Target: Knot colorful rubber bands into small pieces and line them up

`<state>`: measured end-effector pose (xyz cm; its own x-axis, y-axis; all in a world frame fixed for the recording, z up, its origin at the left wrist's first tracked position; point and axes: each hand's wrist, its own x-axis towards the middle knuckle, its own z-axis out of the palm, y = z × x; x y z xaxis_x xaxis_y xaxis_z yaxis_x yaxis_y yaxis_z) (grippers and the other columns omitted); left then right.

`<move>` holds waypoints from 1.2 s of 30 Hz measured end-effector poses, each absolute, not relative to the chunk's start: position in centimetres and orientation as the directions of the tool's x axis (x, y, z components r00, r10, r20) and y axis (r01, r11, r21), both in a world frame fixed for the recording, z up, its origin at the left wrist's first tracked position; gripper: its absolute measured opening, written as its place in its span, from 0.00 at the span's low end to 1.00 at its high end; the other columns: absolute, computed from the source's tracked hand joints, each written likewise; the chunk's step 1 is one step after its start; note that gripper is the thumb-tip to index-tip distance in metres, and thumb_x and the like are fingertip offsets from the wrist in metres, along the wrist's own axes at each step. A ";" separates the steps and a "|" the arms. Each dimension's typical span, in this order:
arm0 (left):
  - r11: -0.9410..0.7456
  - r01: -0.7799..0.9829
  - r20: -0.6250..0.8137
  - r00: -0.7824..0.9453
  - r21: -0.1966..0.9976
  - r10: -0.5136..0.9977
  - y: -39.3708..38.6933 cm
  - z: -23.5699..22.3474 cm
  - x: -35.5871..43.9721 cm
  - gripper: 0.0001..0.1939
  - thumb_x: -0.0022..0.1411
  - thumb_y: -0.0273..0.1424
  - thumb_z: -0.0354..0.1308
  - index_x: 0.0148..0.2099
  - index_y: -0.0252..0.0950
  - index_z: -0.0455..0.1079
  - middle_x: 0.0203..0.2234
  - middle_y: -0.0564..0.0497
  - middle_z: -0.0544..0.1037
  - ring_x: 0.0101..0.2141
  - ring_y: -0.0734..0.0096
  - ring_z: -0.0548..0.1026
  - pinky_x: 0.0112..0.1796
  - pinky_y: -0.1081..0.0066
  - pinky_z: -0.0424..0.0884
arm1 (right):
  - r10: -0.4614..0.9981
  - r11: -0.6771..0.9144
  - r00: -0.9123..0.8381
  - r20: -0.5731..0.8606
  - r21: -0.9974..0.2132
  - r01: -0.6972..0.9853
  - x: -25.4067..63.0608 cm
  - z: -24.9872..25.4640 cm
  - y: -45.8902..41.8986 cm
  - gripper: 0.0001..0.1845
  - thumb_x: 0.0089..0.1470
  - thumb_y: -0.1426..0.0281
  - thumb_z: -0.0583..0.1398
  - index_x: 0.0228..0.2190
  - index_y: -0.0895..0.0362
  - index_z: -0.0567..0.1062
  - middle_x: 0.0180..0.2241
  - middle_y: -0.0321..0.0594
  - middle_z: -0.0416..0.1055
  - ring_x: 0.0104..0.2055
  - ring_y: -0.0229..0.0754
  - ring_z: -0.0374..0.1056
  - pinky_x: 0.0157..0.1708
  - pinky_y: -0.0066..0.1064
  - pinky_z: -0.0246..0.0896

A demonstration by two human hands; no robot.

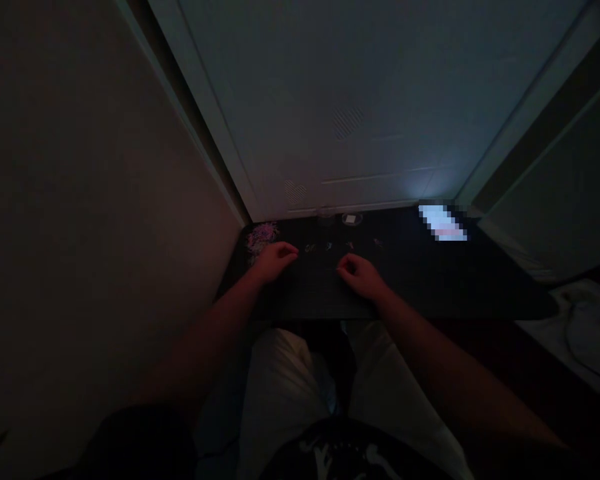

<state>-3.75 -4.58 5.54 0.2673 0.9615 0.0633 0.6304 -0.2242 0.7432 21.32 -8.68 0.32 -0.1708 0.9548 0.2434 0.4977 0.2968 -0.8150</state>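
Observation:
On the dark table my left hand [279, 259] reaches in from the left, its thumb and fingertips pressed together. Beside it lies a heap of tiny pink, purple and whitish pieces [263, 235]. My right hand [362, 275] is curled in a pinch over the middle of the table. Whatever either hand pinches is too small and dark to see. Just beyond the fingers, several little clusters run in a loose row: a pale one [329, 246], a reddish one [350, 245] and a greyish one [378, 243] among them.
Against the white panel at the back stand a clear round container [325, 215] and a shallow dish [352, 219] with a white square in it. A bright blurred screen [443, 223] glows at the table's [500, 287] back right. A wall [105, 200] rises close on the left.

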 end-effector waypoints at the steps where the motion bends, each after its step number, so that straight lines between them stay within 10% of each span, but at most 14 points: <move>1: -0.228 0.581 0.066 0.287 0.782 0.956 -5.0 5.0 -2.3 0.11 0.53 0.33 0.58 0.39 0.35 0.72 0.35 0.49 0.78 0.36 0.70 0.74 0.40 0.69 0.69 | 0.953 0.299 -0.190 0.235 -0.813 0.499 21.3 0.4 -8.7 0.07 0.47 0.65 0.56 0.27 0.56 0.69 0.24 0.35 0.67 0.26 0.37 0.61 0.27 0.28 0.55; 13: -0.123 0.291 0.076 0.166 0.949 0.983 -7.0 0.3 4.2 0.15 0.51 0.38 0.61 0.38 0.34 0.72 0.33 0.46 0.78 0.33 0.69 0.75 0.35 0.69 0.70 | 0.955 0.296 -0.143 0.259 -0.832 0.469 21.2 0.6 -8.7 0.08 0.48 0.66 0.57 0.29 0.58 0.72 0.23 0.36 0.68 0.24 0.36 0.62 0.26 0.28 0.57; 36: -0.234 0.387 0.173 0.186 0.892 0.967 -7.9 0.5 4.2 0.12 0.52 0.36 0.59 0.36 0.33 0.73 0.29 0.48 0.79 0.30 0.70 0.75 0.33 0.70 0.71 | 0.957 0.290 -0.137 0.255 -0.832 0.474 21.4 0.5 -8.7 0.08 0.48 0.67 0.56 0.27 0.58 0.72 0.24 0.37 0.70 0.26 0.38 0.64 0.27 0.29 0.57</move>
<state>4.23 -7.88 0.48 0.1861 0.9672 0.1732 0.3873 -0.2342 0.8917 21.40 -8.66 0.48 -0.1374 0.9571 0.2550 0.4736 0.2896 -0.8318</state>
